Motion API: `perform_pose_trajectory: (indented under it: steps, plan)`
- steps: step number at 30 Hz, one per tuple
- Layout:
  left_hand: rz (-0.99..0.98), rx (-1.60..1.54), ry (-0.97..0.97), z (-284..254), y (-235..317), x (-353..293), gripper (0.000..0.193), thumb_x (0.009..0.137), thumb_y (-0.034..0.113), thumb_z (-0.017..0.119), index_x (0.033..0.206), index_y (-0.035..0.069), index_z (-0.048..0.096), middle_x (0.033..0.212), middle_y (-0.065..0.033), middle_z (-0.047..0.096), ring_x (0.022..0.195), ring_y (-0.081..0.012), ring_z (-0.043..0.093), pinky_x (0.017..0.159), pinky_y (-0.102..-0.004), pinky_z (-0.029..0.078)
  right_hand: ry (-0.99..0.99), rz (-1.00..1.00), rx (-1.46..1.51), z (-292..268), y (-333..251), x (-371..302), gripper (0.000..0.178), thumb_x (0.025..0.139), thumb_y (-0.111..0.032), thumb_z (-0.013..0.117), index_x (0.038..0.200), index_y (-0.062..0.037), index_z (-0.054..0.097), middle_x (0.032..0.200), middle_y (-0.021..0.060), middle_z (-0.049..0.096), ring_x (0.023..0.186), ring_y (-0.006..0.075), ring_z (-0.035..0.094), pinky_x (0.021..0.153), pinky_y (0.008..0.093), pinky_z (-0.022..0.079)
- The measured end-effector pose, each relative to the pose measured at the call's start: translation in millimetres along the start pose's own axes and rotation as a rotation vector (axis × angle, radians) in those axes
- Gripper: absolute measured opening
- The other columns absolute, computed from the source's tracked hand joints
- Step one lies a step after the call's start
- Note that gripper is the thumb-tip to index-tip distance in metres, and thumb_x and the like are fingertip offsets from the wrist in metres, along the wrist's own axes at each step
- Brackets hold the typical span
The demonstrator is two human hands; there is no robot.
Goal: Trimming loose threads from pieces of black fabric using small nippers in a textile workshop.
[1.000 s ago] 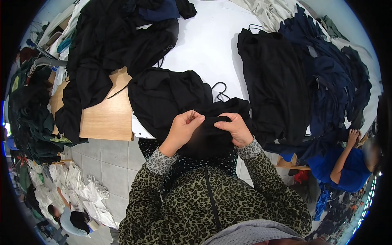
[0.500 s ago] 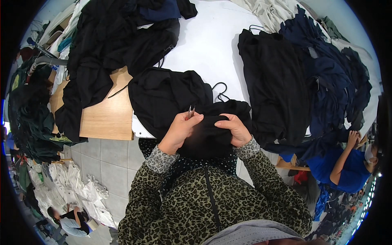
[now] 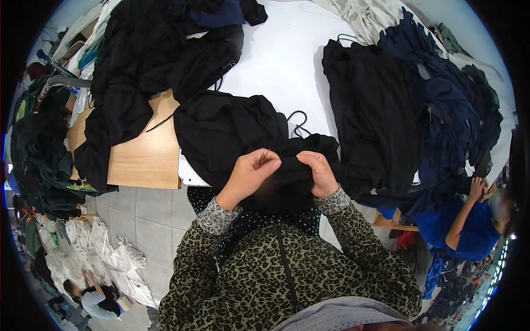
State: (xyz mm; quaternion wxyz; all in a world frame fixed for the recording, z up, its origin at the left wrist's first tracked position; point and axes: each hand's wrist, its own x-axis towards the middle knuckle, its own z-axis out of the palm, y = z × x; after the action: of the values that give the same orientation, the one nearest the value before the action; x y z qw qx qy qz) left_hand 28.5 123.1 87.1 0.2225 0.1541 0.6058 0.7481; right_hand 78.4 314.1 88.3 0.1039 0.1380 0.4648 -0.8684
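Note:
A black garment (image 3: 232,124) with a thin black cord (image 3: 298,122) lies over the table's near edge and hangs down in front of me. My left hand (image 3: 251,175) is closed at the garment's upper fold, around a small pair of thread snips (image 3: 265,154); little more than the dark tips shows, the rest being hidden in the palm. Close by on the right, my right hand (image 3: 320,172) pinches the fold of the same black cloth between thumb and fingers. A short stretch of cloth separates the two thumbs.
A folded black garment (image 3: 372,110) lies to the right, beside a navy pile (image 3: 447,116). More black clothes (image 3: 160,60) are heaped at the left over a wooden board (image 3: 143,151). A co-worker in blue (image 3: 464,226) is at the right; another person (image 3: 99,300) is at the lower left.
My left hand has turned and shifted slightly right, towards the right hand. The snips' tips, plainly upright before, are now mostly covered. The garment has hardly moved.

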Motion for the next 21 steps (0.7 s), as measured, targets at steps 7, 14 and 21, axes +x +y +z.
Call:
perform_pose_trajectory:
  steps: [7,14,21]
  plan:
    - [0.196,0.454,-0.074,0,20,-2,0.027,0.075,0.006,0.076,0.100,0.003,0.067,0.075,0.0046,0.057,0.061,-0.0013,0.041,0.053,-0.0178,0.032,-0.016,-0.100,-0.099,1,2,-2,0.014,0.088,-0.008,0.057,0.084,0.0013,0.066,0.079,-0.0005,0.065,0.071,0.0042,0.057,0.067,0.0193,0.045]
    - [-0.061,0.070,-0.087,3,10,-1,0.017,0.078,0.001,0.071,0.094,0.000,0.065,0.083,0.0029,0.061,0.069,-0.0027,0.051,0.062,-0.0183,0.042,-0.057,-0.172,-0.128,-7,9,-1,0.006,0.084,-0.003,0.063,0.086,0.0012,0.066,0.083,0.0001,0.065,0.074,0.0051,0.057,0.068,0.0193,0.045]
    - [-0.089,-0.042,-0.062,2,11,0,0.016,0.079,-0.001,0.070,0.094,-0.001,0.064,0.084,0.0002,0.064,0.075,-0.0045,0.057,0.070,-0.0186,0.046,-0.093,-0.214,-0.276,6,-2,-7,0.024,0.076,0.003,0.071,0.099,-0.0003,0.065,0.090,0.0002,0.064,0.081,0.0068,0.057,0.075,0.0200,0.045]
